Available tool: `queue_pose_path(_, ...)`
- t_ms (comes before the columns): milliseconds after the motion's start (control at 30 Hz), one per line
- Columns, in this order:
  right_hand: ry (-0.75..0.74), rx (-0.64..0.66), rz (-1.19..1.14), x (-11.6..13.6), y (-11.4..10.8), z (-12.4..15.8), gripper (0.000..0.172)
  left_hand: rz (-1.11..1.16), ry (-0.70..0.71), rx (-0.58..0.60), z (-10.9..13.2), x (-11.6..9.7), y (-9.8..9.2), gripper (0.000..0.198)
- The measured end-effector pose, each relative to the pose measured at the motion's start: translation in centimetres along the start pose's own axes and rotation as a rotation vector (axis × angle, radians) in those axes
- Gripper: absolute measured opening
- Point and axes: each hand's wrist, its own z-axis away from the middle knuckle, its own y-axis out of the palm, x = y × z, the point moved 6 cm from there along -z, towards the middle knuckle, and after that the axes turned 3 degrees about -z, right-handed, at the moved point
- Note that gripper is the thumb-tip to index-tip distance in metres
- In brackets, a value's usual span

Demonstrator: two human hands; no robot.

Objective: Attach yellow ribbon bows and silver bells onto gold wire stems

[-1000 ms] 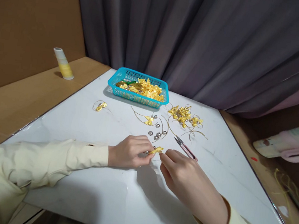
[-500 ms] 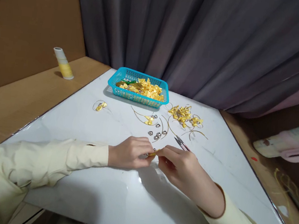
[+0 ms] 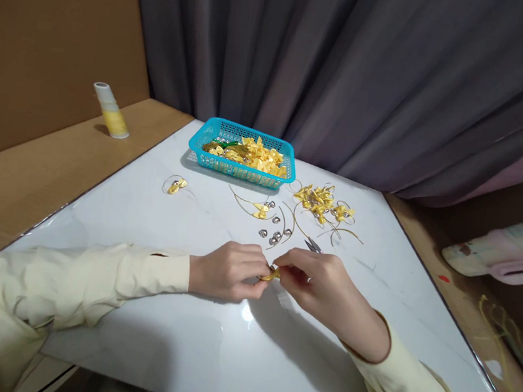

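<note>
My left hand (image 3: 228, 271) and my right hand (image 3: 315, 280) meet over the white tabletop (image 3: 203, 343), fingers pinched together on a small yellow ribbon bow (image 3: 271, 276). Only a sliver of the bow shows between the fingertips. Just beyond my hands lie several silver bells (image 3: 274, 235) and curved gold wires. Small scissors (image 3: 313, 245) poke out behind my right hand, mostly covered by it.
A turquoise basket (image 3: 211, 135) of yellow bows stands at the back. A pile of finished bows with bells (image 3: 321, 202) lies right of it, one more bow (image 3: 177, 185) to the left. A thread spool (image 3: 111, 111) stands on the wooden ledge. A pink case (image 3: 511, 254) rests at right.
My right hand has slid left and forward, closing over the bow and covering most of the scissors. The bow, plainly visible a second ago, is now nearly hidden. My left hand stays put.
</note>
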Motion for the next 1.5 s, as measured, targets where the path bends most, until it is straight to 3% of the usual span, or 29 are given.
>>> queue_pose_path(500, 0.03, 0.02, 0.126, -0.1, 0.4, 0.5, 0.025, 0.041, -0.028, -0.084, 0.1, 0.2, -0.4, 0.01)
queue_pose_path(800, -0.072, 0.019, 0.392, 1.2, 1.0, 1.2, 0.029, 0.105, -0.107, -0.093, -0.2, 0.3, -0.7, 0.013)
queue_pose_path(1100, -0.142, -0.043, 0.51, 2.0, 0.9, 1.2, 0.029, 0.143, -0.225, -0.11, 0.1, 1.2, -0.5, 0.013)
queue_pose_path(1333, -0.152, -0.091, 0.478, 2.3, 0.8, 1.2, 0.029, 0.173, -0.331, -0.116, 0.3, 1.9, -0.4, 0.011)
queue_pose_path(1500, -0.023, -0.037, 0.263, 1.3, 1.1, 1.0, 0.022, 0.189, -0.419, -0.105, 0.5, 2.1, -0.4, 0.011)
